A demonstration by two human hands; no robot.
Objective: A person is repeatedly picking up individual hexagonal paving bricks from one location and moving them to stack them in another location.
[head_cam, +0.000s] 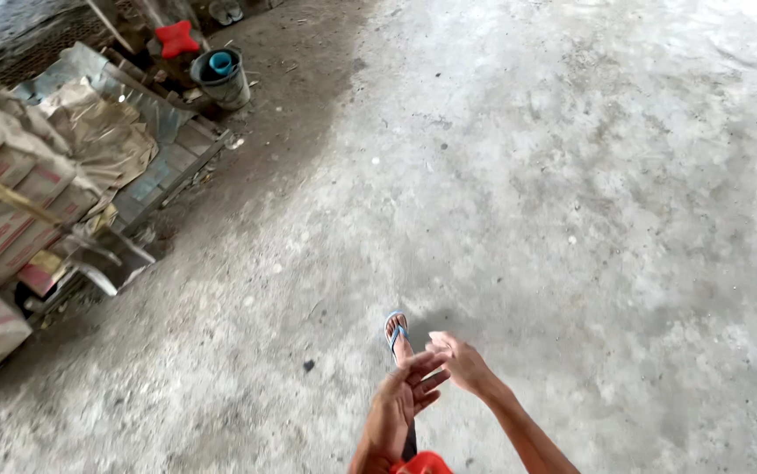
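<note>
Ahead, bare concrete floor (571, 175) lies open — left hand (400, 395) and right hand (462, 362) touching, fingers spread, empty.

I stand on a pale, dusty concrete floor (571, 175); stacked sacks (1, 202) and a grey bucket (220, 79) sit leftward.

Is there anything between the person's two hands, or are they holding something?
Nothing visible lies between them. The left hand and right hand meet fingertip to palm, both open and empty, above a foot in a blue sandal on the concrete floor.
</note>
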